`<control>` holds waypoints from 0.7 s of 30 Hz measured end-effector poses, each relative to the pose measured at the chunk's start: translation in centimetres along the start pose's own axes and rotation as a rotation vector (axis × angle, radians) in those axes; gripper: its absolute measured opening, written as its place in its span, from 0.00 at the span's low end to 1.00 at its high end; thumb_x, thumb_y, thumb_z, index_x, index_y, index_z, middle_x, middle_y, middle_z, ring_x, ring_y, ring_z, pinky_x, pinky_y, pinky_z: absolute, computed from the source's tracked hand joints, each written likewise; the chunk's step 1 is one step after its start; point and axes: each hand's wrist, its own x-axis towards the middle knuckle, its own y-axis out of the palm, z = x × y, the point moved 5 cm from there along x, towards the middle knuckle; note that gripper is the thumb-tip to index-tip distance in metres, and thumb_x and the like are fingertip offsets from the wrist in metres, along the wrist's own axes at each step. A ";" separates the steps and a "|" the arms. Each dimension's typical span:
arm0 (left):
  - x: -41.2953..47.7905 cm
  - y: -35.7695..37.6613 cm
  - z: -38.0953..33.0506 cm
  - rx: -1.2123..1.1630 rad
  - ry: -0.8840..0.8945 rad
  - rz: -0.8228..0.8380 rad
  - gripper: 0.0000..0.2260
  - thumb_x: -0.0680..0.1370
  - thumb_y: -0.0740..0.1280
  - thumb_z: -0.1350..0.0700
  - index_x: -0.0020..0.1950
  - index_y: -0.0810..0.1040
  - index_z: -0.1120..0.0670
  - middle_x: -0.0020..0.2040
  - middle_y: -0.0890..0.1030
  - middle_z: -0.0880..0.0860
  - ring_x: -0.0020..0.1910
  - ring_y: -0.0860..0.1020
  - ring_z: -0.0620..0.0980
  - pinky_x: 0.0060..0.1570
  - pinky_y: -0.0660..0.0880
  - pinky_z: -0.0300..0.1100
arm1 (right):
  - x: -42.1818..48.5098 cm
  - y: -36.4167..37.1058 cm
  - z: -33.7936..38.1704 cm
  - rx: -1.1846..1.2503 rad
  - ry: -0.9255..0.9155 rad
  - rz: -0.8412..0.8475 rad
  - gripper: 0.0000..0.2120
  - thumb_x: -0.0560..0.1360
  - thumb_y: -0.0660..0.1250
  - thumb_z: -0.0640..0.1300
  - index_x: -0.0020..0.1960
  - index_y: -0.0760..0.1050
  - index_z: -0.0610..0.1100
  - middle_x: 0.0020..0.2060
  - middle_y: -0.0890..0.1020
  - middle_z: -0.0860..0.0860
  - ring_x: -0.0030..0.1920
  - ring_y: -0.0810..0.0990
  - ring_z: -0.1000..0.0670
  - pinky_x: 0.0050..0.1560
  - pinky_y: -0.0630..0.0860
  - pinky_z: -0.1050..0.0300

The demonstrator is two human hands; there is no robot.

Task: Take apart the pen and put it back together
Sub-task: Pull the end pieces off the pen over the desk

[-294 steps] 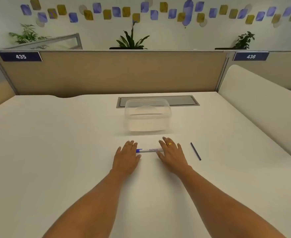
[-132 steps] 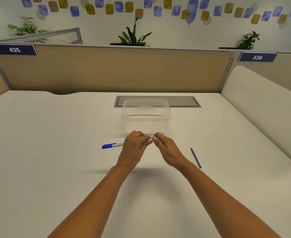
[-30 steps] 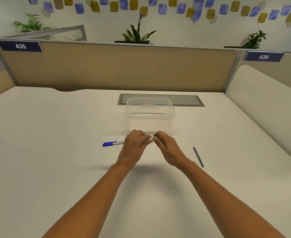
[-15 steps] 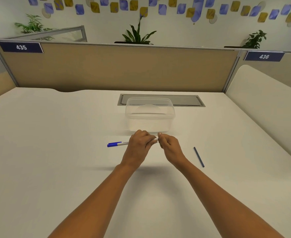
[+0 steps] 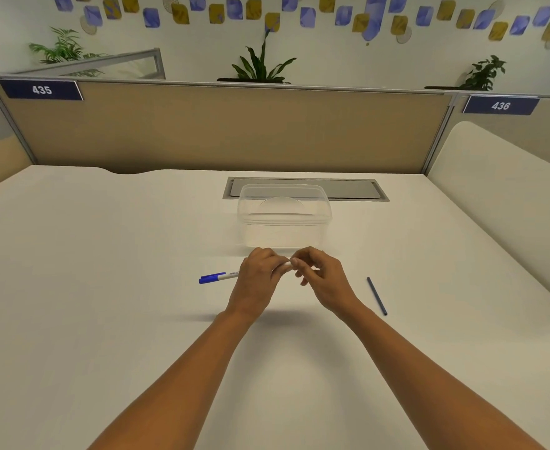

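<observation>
A white pen [image 5: 224, 277] with a blue cap pointing left is held just above the white table. My left hand [image 5: 260, 277] is closed around the pen's barrel, hiding most of it. My right hand [image 5: 324, 276] pinches the barrel's right end with thumb and fingertips; what sits between those fingers is too small to tell. A thin dark blue refill [image 5: 377, 295] lies loose on the table to the right of my right hand.
A clear plastic container [image 5: 284, 216] stands just behind my hands. Behind it a grey cable hatch [image 5: 348, 189] is set into the table. A tan partition closes the back and a cream panel [image 5: 501, 203] the right side.
My hands have stayed together at the pen's right end. The pen and its blue cap have shifted a little to the right, and my right hand's fingers have re-gripped the tip end.
</observation>
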 end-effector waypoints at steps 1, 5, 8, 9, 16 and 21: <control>0.0 0.0 0.0 0.004 0.000 0.002 0.05 0.73 0.67 0.61 0.43 0.80 0.61 0.36 0.80 0.61 0.38 0.75 0.57 0.35 0.72 0.50 | 0.0 0.0 0.0 -0.018 -0.010 -0.001 0.03 0.75 0.64 0.41 0.43 0.74 0.44 0.36 0.77 0.50 0.33 0.76 0.60 0.33 0.75 0.68; -0.1 0.0 0.2 0.019 0.008 0.002 0.05 0.73 0.67 0.60 0.43 0.80 0.61 0.36 0.80 0.61 0.38 0.75 0.57 0.35 0.73 0.50 | 0.2 0.1 0.1 -0.040 -0.028 -0.002 0.03 0.74 0.65 0.40 0.41 0.74 0.44 0.35 0.77 0.49 0.33 0.76 0.61 0.33 0.75 0.70; -0.1 -0.1 0.1 0.023 0.017 -0.008 0.05 0.73 0.66 0.59 0.43 0.80 0.60 0.35 0.80 0.60 0.37 0.75 0.57 0.34 0.73 0.51 | 0.2 0.1 0.2 -0.056 -0.019 -0.011 0.05 0.75 0.64 0.41 0.40 0.73 0.43 0.32 0.75 0.53 0.31 0.75 0.61 0.31 0.73 0.71; -0.1 -0.1 0.1 0.024 0.019 -0.007 0.06 0.73 0.66 0.59 0.43 0.80 0.60 0.35 0.80 0.60 0.37 0.75 0.57 0.34 0.73 0.51 | 0.2 0.2 0.1 -0.061 -0.015 -0.012 0.05 0.75 0.64 0.41 0.40 0.72 0.43 0.31 0.75 0.54 0.30 0.75 0.61 0.31 0.73 0.71; -0.1 0.0 -0.1 0.020 0.021 -0.003 0.08 0.72 0.65 0.57 0.43 0.80 0.60 0.34 0.80 0.59 0.36 0.75 0.57 0.35 0.73 0.49 | 0.1 0.2 0.1 -0.172 -0.047 -0.047 0.14 0.77 0.61 0.44 0.33 0.66 0.53 0.29 0.73 0.54 0.32 0.71 0.54 0.34 0.67 0.67; -0.1 0.0 -0.3 0.019 0.028 0.003 0.08 0.72 0.64 0.57 0.43 0.80 0.60 0.34 0.80 0.59 0.36 0.75 0.56 0.35 0.74 0.50 | 0.1 0.2 0.3 -0.189 -0.071 -0.073 0.14 0.78 0.59 0.42 0.33 0.67 0.48 0.28 0.71 0.57 0.33 0.72 0.60 0.34 0.66 0.71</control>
